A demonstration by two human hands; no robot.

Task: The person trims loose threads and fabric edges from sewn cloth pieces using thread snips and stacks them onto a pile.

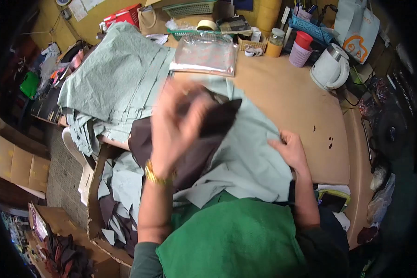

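Note:
My left hand (180,120), with a gold band at the wrist, is smeared by motion over a dark brown piece of cloth (190,157). The blur hides whether its fingers hold that cloth. Beneath the brown piece, a pale green cloth (250,143) spreads over the table's front edge and onto my lap. My right hand (289,148) grips the right edge of the pale green cloth, thumb on top and fingers curled.
A pile of pale green cloth (116,74) covers the table's left side. Clear plastic packets (205,55) lie at the back, a white kettle (330,67) at right. An open carton (96,204) of scraps stands by my left arm.

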